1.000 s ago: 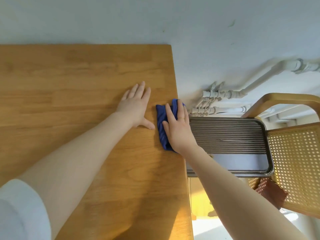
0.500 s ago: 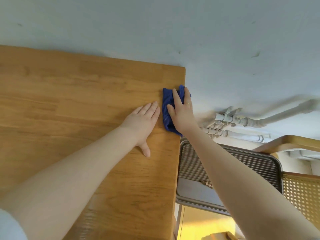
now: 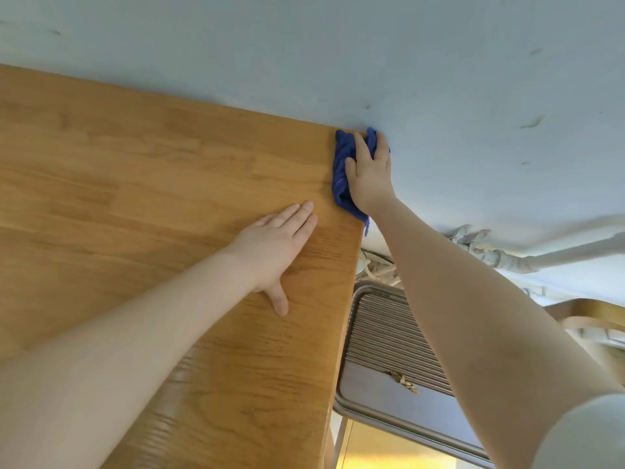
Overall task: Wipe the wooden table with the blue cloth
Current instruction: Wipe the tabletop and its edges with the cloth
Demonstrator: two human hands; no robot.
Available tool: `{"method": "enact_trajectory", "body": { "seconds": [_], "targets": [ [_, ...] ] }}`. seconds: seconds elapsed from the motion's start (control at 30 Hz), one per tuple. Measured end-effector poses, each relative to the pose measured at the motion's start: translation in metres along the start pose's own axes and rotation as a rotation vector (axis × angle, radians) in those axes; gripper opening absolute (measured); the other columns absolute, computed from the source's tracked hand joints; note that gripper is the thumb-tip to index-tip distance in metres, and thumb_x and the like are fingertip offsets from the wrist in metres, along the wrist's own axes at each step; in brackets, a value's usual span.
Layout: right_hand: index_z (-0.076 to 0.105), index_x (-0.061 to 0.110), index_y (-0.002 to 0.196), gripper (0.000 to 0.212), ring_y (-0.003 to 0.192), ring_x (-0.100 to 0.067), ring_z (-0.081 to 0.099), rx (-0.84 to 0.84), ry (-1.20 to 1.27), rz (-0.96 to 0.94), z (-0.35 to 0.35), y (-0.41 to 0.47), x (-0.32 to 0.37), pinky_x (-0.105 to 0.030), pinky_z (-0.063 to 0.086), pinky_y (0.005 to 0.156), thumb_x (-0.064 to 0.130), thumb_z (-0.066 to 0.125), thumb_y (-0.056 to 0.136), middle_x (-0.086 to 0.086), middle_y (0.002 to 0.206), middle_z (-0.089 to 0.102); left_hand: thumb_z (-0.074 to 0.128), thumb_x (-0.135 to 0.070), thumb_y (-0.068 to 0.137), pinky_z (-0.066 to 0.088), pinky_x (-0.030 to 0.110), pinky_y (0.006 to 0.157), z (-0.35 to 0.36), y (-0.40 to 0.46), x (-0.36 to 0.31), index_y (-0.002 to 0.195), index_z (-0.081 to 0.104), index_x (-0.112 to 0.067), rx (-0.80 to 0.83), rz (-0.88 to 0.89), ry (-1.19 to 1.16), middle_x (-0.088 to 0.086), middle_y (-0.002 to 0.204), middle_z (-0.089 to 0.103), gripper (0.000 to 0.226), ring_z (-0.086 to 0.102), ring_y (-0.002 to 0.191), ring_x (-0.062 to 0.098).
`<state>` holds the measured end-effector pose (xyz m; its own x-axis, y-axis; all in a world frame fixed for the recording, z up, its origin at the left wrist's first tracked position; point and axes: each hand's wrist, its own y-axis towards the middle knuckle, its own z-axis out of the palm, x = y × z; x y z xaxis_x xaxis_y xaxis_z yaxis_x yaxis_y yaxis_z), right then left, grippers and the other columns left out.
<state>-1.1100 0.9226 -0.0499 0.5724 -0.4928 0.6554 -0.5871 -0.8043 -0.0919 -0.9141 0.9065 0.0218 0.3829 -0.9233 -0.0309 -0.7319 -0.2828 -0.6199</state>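
Note:
The wooden table fills the left of the head view, its far edge against a pale wall. A crumpled blue cloth lies at the table's far right corner and hangs a little over the right edge. My right hand presses flat on the cloth, fingers reaching the wall. My left hand rests palm down on the bare wood just left of and nearer than the cloth, fingers together and thumb spread, holding nothing.
The pale wall runs along the table's far edge. Right of the table stands a grey ribbed metal unit, with white pipes behind it and a wooden chair back at far right.
My right hand has slid the cloth along the right edge away from me, up to the far corner at the wall. My left hand followed a little, staying flat on the wood.

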Motion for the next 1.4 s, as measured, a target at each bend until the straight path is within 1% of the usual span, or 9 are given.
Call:
{"method": "enact_trajectory", "body": {
  "seconds": [0.37, 0.53, 0.67, 0.8, 1.0, 1.1, 1.27, 1.33, 1.4],
  "targets": [
    [0.018, 0.012, 0.147, 0.054, 0.143, -0.036, -0.007, 0.141, 0.074, -0.072, 0.021, -0.211, 0.015, -0.047, 0.009, 0.117, 0.020, 0.038, 0.098, -0.020, 0.154, -0.009, 0.073, -0.067, 0.051, -0.013, 0.038, 0.113, 0.000, -0.011, -0.004, 0.146, -0.018, -0.010, -0.039, -0.037, 0.139, 0.008, 0.154, -0.025, 0.143, -0.019, 0.143, 0.021],
    [0.027, 0.010, 0.144, 0.053, 0.141, -0.043, 0.009, 0.057, -0.072, -0.080, 0.020, -0.175, 0.005, -0.052, 0.019, 0.113, 0.028, 0.036, 0.096, -0.025, 0.153, 0.006, 0.068, -0.071, 0.053, -0.021, 0.054, 0.105, 0.008, -0.022, -0.005, 0.147, -0.013, -0.024, -0.198, -0.125, 0.165, 0.004, 0.153, -0.028, 0.133, -0.030, 0.138, 0.032],
    [0.018, 0.014, 0.147, 0.052, 0.142, -0.037, 0.003, 0.053, -0.152, -0.023, 0.020, -0.148, 0.008, -0.046, 0.013, 0.115, 0.028, 0.034, 0.099, -0.019, 0.155, -0.001, 0.062, -0.068, 0.065, -0.015, 0.055, 0.108, 0.029, -0.045, -0.015, 0.148, -0.011, -0.026, -0.298, -0.252, 0.102, 0.005, 0.155, -0.022, 0.118, -0.024, 0.140, 0.034],
    [0.016, 0.009, 0.147, 0.054, 0.142, -0.041, -0.003, 0.104, -0.156, -0.075, 0.024, -0.214, 0.014, -0.046, 0.007, 0.117, 0.024, 0.036, 0.099, -0.023, 0.154, -0.005, 0.052, -0.054, 0.086, -0.008, 0.050, 0.113, 0.060, -0.076, -0.036, 0.149, -0.004, -0.022, -0.382, -0.311, 0.003, 0.007, 0.157, -0.016, 0.090, -0.016, 0.143, 0.031],
    [0.032, 0.001, 0.141, 0.055, 0.136, -0.052, 0.015, 0.172, -0.284, -0.171, 0.031, -0.316, 0.022, -0.052, 0.017, 0.111, 0.029, 0.036, 0.094, -0.036, 0.147, 0.016, 0.050, -0.042, 0.091, 0.021, 0.043, 0.111, 0.097, -0.146, -0.050, 0.146, 0.025, -0.018, -0.454, -0.170, -0.242, 0.004, 0.156, 0.010, 0.065, 0.015, 0.142, 0.025],
    [0.015, 0.013, 0.148, 0.056, 0.142, -0.041, -0.003, 0.204, -0.337, -0.115, 0.027, -0.301, 0.022, -0.043, 0.005, 0.117, 0.034, 0.030, 0.098, -0.022, 0.154, -0.002, 0.055, -0.044, 0.087, 0.031, 0.043, 0.104, 0.123, -0.179, -0.053, 0.140, 0.036, -0.015, -0.398, -0.084, -0.155, 0.007, 0.151, 0.024, 0.063, 0.032, 0.133, 0.028],
    [0.006, 0.015, 0.148, 0.055, 0.141, -0.040, -0.013, 0.147, -0.256, 0.084, 0.041, -0.282, 0.042, -0.043, -0.002, 0.116, 0.029, 0.029, 0.101, -0.019, 0.154, -0.012, 0.084, -0.046, 0.056, 0.052, 0.040, 0.069, 0.167, -0.229, -0.055, 0.108, 0.066, -0.010, -0.418, -0.112, -0.089, 0.013, 0.109, 0.062, 0.066, 0.065, 0.087, 0.033],
    [0.006, 0.013, 0.148, 0.055, 0.141, -0.040, -0.012, 0.111, -0.269, 0.103, 0.047, -0.292, 0.046, -0.044, -0.003, 0.116, 0.030, 0.028, 0.101, -0.021, 0.154, -0.009, 0.078, -0.049, 0.063, 0.050, 0.044, 0.079, 0.181, -0.244, -0.057, 0.121, 0.060, -0.014, -0.413, -0.132, -0.133, 0.015, 0.127, 0.054, 0.070, 0.060, 0.103, 0.035],
    [0.007, 0.007, 0.147, 0.056, 0.141, -0.040, -0.011, 0.057, -0.330, 0.042, 0.054, -0.324, 0.045, -0.045, -0.007, 0.116, 0.029, 0.028, 0.101, -0.024, 0.154, -0.004, 0.064, -0.055, 0.077, 0.033, 0.047, 0.103, 0.199, -0.253, -0.060, 0.140, 0.040, -0.027, -0.359, -0.126, -0.154, 0.010, 0.155, 0.017, 0.073, 0.033, 0.134, 0.034]
  ]
}}
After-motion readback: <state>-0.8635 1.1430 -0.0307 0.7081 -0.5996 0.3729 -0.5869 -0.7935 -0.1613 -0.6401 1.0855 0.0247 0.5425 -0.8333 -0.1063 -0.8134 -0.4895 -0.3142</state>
